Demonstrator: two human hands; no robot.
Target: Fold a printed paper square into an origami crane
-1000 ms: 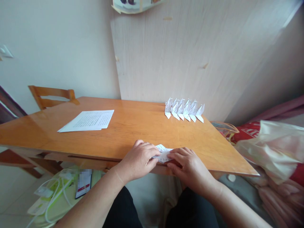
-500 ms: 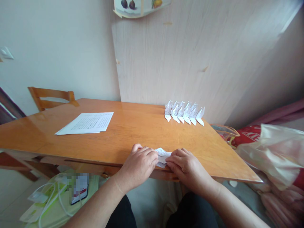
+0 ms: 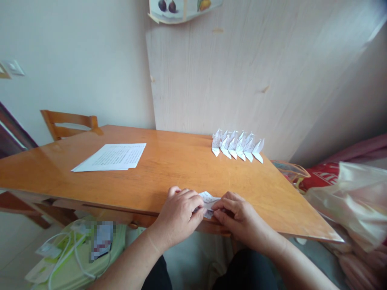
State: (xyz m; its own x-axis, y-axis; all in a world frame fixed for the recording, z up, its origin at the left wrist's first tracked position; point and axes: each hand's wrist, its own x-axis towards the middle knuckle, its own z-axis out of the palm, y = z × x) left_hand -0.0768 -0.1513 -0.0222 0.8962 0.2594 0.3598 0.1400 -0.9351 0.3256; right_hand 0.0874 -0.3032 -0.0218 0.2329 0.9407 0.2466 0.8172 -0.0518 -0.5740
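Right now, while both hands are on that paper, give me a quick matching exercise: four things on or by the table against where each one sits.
Things:
1. small white printed paper piece
2. row of folded white paper shapes
3. flat white printed sheets
4. orange wooden chair

Places:
A. far right of the wooden table, by the pale board
B. behind the table's far left end
C. near edge, between left hand and right hand
D. left part of the tabletop

Pairs: 1-C, 2-A, 3-D, 4-B

Wooden table (image 3: 169, 169) bears printed sheets (image 3: 113, 156), folded paper figures (image 3: 237, 145).
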